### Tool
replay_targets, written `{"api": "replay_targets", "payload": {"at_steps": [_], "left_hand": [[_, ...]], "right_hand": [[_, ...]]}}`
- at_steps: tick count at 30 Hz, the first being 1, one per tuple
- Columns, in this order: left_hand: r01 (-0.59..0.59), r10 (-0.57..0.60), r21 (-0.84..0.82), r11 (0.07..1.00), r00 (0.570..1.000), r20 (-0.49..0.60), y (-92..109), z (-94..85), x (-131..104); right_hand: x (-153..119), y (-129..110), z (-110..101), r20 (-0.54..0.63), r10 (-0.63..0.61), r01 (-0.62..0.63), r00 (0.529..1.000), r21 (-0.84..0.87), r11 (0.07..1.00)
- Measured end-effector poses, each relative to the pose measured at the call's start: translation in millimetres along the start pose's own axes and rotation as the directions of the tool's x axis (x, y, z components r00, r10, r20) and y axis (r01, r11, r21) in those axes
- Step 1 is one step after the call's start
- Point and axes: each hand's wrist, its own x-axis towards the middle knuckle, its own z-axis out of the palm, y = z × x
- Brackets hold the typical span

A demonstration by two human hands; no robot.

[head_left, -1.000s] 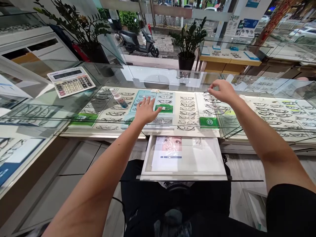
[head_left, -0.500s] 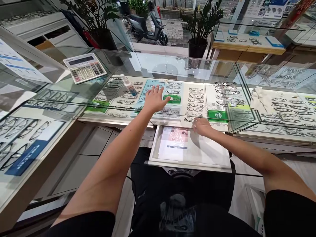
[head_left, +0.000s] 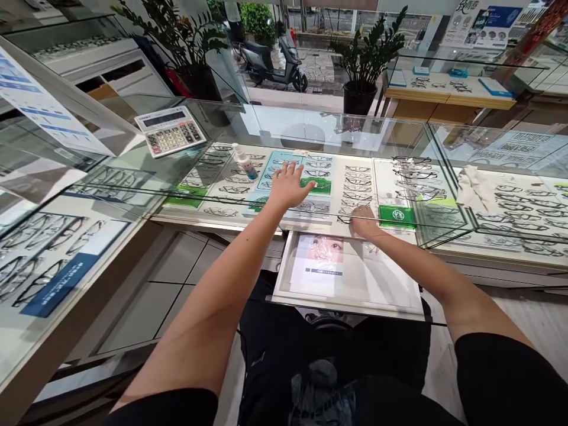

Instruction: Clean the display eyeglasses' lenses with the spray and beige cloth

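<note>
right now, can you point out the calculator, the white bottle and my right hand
Calculator (head_left: 174, 140): head view, on its keypad.
White bottle (head_left: 245, 163): head view, on its body.
Right hand (head_left: 364, 222): head view, on the middle of the hand.

it is bright, with white shine on the far glass counter (head_left: 266, 124), a soft shadow in the drawer (head_left: 355, 304), and stretched edges.
</note>
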Motion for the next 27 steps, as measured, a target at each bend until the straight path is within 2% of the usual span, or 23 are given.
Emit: {"api": "replay_targets", "payload": {"at_steps": [4,7,10,13,15,18,21,24,27], "left_hand": [[-0.006,0.006,-0.011,1.000,1.000,0.000,0,-0.6,0],[-0.015,0.015,-0.001,1.000,1.000,0.005,0,0.7,0],[-0.025,0.025,0.001,1.000,1.000,0.008,-2,2.4,1],[-0.059,0.058,0.014,0.998,0.998,0.018,-2,1.4,0],[-0.173,0.172,0.030,0.984,0.984,0.053,-1,-1.7,-3],[-0.354,0.346,0.037,0.935,0.929,0.134,2,-6.3,-12],[-0.439,0.427,0.045,0.897,0.888,0.170,11,-4.3,-27],[-0.508,0.496,0.066,0.859,0.857,0.142,26,4.2,-47],[-0.580,0.569,0.058,0.812,0.811,0.137,40,10.9,-72]], "right_hand": [[-8,-6,-15,0.048,0.009,-0.009,0.999,-0.003,1.000],[-28,-14,-32,0.100,0.002,-0.004,0.995,0.026,1.000],[-61,-24,-52,0.154,-0.049,0.036,0.987,0.089,0.995],[-106,-33,-75,0.151,-0.118,0.093,0.981,0.165,0.982],[-138,-36,-91,0.129,-0.159,0.130,0.979,0.211,0.969],[-181,-33,-115,0.087,-0.206,0.175,0.975,0.272,0.946],[-211,-21,-139,-0.011,-0.242,0.228,0.970,0.385,0.894],[-218,-5,-165,-0.132,-0.213,0.249,0.968,0.405,0.880],[-198,7,-189,-0.249,-0.152,0.239,0.957,0.369,0.898]]}}
